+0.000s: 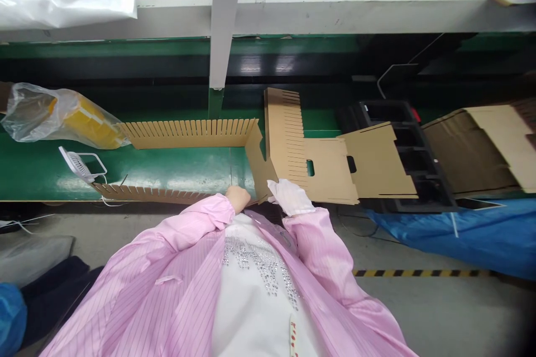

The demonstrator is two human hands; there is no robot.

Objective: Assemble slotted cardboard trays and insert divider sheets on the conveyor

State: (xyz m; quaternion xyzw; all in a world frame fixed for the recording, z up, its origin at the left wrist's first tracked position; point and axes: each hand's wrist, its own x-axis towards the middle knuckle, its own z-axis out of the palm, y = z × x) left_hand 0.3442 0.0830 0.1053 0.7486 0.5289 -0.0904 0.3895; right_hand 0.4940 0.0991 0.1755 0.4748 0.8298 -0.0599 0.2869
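A brown cardboard piece point(190, 135) with slotted side walls stands partly folded on the green bench, its near wall point(154, 194) along the front edge. My bare left hand point(238, 198) is closed on its near side, by the right corner; the fingertips are hidden. My right hand point(291, 196), in a white glove, has its fingers together on the near edge of the cardboard, by the upright end panel point(256, 164). To the right, a slotted flap point(285, 139) and a flat panel with hand holes point(329, 170) spread outward.
A small white fan point(77, 164) and a clear bag with yellow contents point(90, 120) lie at left. Right are a black divided tray point(412, 150), an open cardboard box point(469, 150) and a blue cover point(456, 234). A white post point(225, 22) stands behind.
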